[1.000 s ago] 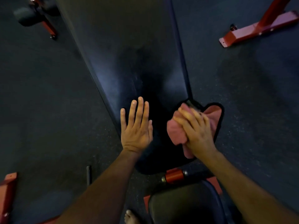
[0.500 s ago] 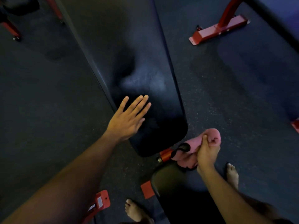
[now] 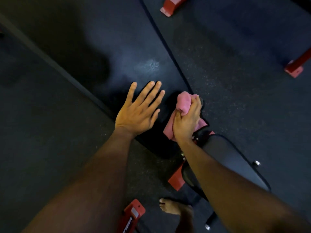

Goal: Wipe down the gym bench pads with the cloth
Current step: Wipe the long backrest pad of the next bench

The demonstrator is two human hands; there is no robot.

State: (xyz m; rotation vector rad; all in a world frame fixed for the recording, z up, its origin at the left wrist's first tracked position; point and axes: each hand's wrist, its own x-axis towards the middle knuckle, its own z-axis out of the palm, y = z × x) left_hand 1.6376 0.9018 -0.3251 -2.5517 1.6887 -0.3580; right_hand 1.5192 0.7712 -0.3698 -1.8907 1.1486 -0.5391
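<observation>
**Operator:** Why is my left hand [image 3: 136, 113] flat on the long back pad [image 3: 117, 52]?

**Manual:** Your left hand lies wide, fingers straight and spread, palm down on the near end of the pad. It holds nothing. Judged from the posture, it steadies you, and possibly the pad, while the other hand works. Keep it clear of the area to be wiped.

**Operator:** And the right hand [image 3: 186, 121]?

**Manual:** Your right hand is closed around the pink cloth [image 3: 182, 102]. The cloth is bunched: one wad stands above your fingers, and a loose tail hangs below the wrist side. The cloth sits at the near right corner of the back pad, just beside its edge and above the gap to the seat pad [image 3: 235, 165]. Bunching gives a firm wiping face, and this is probably why you hold it so. Whether the cloth presses on the pad surface cannot be told from this view.

**Operator:** What do I count?

**Manual:** Two pads are in view: one long back pad, one shorter seat pad. One cloth. Two hands. One bare foot [image 3: 170, 206] rests on the dark floor [image 3: 235, 81] near the seat pad. Red frame parts [image 3: 176, 179] show beneath the pads, and further red frame feet [image 3: 293, 69] stand well apart at the top and right.

**Operator:** How far along is the task?

**Manual:** A dull smear [image 3: 149, 64] marks the middle of the back pad. Much of the pad probably still requires wiping.
</observation>
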